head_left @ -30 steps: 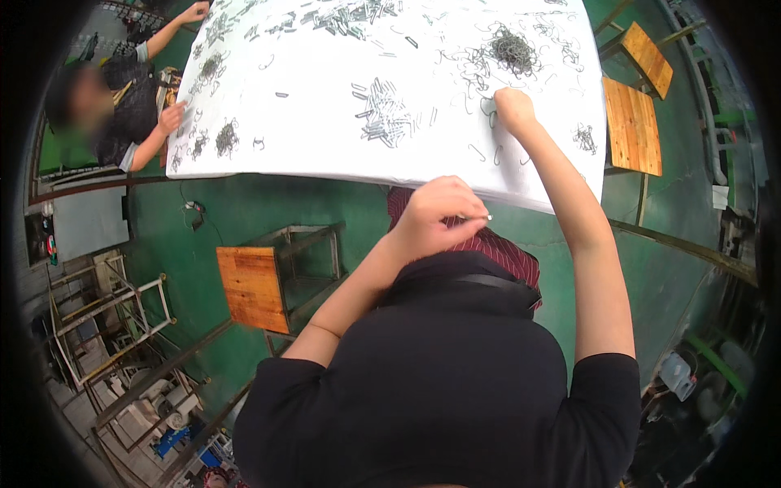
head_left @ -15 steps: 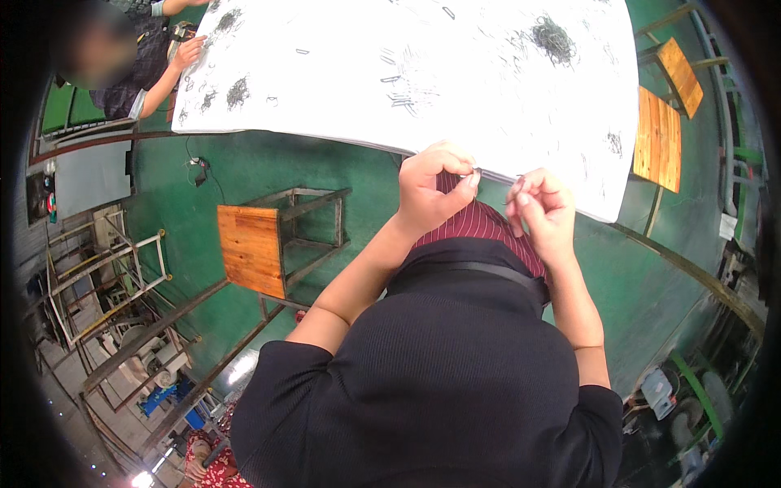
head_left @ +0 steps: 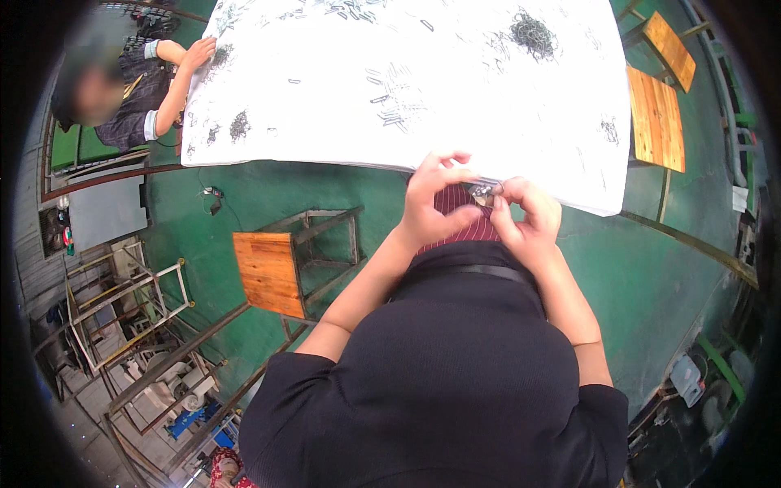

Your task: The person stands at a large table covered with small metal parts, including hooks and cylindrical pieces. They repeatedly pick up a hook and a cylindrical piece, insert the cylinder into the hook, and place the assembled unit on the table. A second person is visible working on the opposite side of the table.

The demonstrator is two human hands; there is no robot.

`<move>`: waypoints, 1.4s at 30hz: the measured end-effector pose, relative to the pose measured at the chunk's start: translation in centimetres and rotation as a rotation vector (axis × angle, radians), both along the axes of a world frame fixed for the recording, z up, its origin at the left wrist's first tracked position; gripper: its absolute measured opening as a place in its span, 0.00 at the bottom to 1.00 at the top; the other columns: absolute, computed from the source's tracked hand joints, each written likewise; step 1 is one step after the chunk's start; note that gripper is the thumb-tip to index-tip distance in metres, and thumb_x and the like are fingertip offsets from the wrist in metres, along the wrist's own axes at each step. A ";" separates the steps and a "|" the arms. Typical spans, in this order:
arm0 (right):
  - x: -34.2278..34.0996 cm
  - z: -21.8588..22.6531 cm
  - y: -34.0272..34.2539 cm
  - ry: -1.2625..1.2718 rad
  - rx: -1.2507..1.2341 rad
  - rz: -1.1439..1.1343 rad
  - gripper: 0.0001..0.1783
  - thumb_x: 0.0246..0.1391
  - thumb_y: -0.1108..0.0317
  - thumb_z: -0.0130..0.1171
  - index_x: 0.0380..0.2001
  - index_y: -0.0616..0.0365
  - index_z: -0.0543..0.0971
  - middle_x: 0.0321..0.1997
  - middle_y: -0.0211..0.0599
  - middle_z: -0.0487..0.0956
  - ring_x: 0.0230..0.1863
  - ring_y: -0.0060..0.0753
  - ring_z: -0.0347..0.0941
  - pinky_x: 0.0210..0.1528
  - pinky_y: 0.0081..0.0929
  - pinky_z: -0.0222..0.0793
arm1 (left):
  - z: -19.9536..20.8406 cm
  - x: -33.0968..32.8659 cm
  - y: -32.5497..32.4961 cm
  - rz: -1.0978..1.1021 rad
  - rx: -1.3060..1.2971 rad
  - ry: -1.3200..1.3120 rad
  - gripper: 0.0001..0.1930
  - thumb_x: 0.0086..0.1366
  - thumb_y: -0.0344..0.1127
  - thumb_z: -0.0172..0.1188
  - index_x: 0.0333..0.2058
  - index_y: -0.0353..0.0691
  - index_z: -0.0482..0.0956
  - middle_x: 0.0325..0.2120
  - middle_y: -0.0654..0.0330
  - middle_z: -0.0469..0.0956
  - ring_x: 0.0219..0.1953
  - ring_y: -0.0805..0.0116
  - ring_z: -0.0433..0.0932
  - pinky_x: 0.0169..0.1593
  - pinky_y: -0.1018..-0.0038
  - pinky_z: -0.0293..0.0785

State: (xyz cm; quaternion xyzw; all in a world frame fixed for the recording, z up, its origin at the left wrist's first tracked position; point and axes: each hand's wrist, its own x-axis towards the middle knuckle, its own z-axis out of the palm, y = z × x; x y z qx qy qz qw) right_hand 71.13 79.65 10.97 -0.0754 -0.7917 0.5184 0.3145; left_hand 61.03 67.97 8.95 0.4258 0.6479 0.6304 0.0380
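By the near edge of the table (head_left: 325, 130), the right hand (head_left: 530, 215) pinches a shiny metal piece (head_left: 482, 192); the left hand (head_left: 431, 195) has its fingers parted beside it, apparently for clearance. Dark wiry pieces (head_left: 533, 36) lie atop the table, presumably heaped for easy reach.

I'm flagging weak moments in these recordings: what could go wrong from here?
The small metal piece could slip: the right hand appears to pinch it by fingertip grip, while the left hand is spread open.
If dropped, it might fall to the green floor, being near the edge of the white table.
Pieces in the dark tangled pile might snag.
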 end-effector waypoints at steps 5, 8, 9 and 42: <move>0.0 0.6 0.2 0.098 0.102 -0.016 0.05 0.36 0.82 0.53 0.21 0.63 0.71 0.19 0.35 0.72 0.18 0.24 0.68 0.21 0.17 0.64 | -7.6 -5.9 2.8 0.137 -0.655 -0.022 0.14 0.49 0.34 0.59 0.37 0.37 0.75 0.31 0.55 0.75 0.36 0.62 0.73 0.42 0.70 0.65; 0.2 0.3 0.2 0.089 0.081 -0.032 0.05 0.36 0.82 0.53 0.21 0.63 0.71 0.19 0.35 0.72 0.18 0.23 0.68 0.20 0.17 0.64 | -9.1 -8.0 5.2 0.310 -0.892 0.396 0.11 0.49 0.35 0.59 0.32 0.39 0.76 0.30 0.53 0.76 0.35 0.58 0.73 0.42 0.65 0.66; 0.3 0.4 0.3 0.095 0.080 -0.034 0.05 0.36 0.82 0.53 0.21 0.63 0.71 0.18 0.35 0.71 0.17 0.23 0.68 0.20 0.17 0.63 | -9.7 -8.6 5.8 0.327 -0.879 0.402 0.10 0.49 0.35 0.60 0.31 0.39 0.76 0.30 0.54 0.76 0.35 0.58 0.73 0.42 0.64 0.65; 1.8 -2.3 1.2 -0.217 -0.690 0.042 0.08 0.43 0.76 0.57 0.29 0.57 0.71 0.21 0.24 0.70 0.20 0.12 0.63 0.21 0.13 0.59 | -0.1 0.4 3.7 -0.449 0.085 -0.666 0.06 0.50 0.22 0.60 0.26 0.37 0.73 0.30 0.62 0.70 0.32 0.77 0.69 0.31 0.83 0.69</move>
